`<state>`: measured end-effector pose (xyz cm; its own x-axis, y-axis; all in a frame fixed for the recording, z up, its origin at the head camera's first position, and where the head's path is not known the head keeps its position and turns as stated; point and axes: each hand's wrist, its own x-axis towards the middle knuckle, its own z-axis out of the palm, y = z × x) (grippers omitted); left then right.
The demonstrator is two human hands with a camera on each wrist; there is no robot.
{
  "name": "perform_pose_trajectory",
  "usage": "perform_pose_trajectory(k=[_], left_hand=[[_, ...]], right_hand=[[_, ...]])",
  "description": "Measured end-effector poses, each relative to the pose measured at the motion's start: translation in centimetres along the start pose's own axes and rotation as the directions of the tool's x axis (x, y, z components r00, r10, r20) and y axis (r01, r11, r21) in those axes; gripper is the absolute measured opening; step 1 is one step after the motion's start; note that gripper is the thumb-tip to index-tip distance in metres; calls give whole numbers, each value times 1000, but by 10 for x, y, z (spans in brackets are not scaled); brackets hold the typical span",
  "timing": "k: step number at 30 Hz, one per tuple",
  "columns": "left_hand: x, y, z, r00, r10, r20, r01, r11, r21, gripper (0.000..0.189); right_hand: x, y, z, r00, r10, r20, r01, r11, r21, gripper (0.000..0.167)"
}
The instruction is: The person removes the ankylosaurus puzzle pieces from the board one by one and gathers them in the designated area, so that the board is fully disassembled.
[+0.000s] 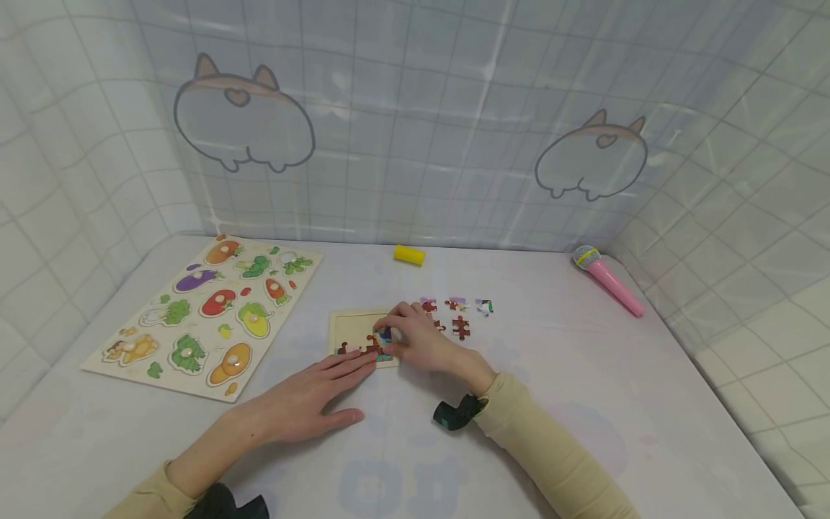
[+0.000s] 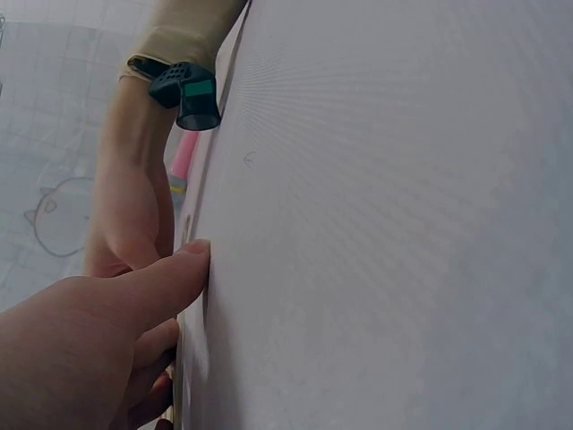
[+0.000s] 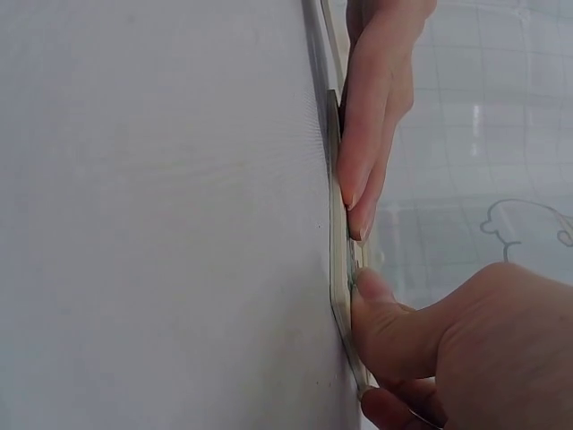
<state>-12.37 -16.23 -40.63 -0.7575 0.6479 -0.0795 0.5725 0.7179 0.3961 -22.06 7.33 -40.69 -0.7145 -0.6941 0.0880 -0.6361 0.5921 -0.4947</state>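
A small wooden jigsaw tray (image 1: 344, 323) lies on the table with several pieces set along its lower part. My left hand (image 1: 301, 400) rests with straight fingers across the tray's lower left edge, fingertips on the pieces there. The curled thumb and index finger of my right hand (image 1: 421, 340) pinch a blue-toned jigsaw piece (image 1: 384, 334) at the tray's right side. In the right wrist view, the right thumb (image 3: 376, 291) is down against the tray (image 3: 338, 251), close to the left fingertips. Much of the tray's right part is hidden under the right hand.
Loose jigsaw pieces (image 1: 461, 328) lie just right of the tray, some partly behind my right hand. A vegetable peg board (image 1: 259, 346) occupies the left side. A yellow cylinder (image 1: 409, 254) sits at the back, and a pink toy microphone (image 1: 612, 285) lies far right.
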Motion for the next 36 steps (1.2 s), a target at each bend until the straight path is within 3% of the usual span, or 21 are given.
perform_pose_trajectory(k=[24, 36], left_hand=[[-1, -1, 1, 1000, 18, -7, -18, 1000, 13, 72], [-1, -1, 1, 1000, -1, 7, 1, 1000, -10, 73]], right_hand=[[0, -1, 3, 998, -35, -51, 35, 999, 6, 33], [-2, 1, 2, 997, -31, -67, 37, 995, 89, 28]])
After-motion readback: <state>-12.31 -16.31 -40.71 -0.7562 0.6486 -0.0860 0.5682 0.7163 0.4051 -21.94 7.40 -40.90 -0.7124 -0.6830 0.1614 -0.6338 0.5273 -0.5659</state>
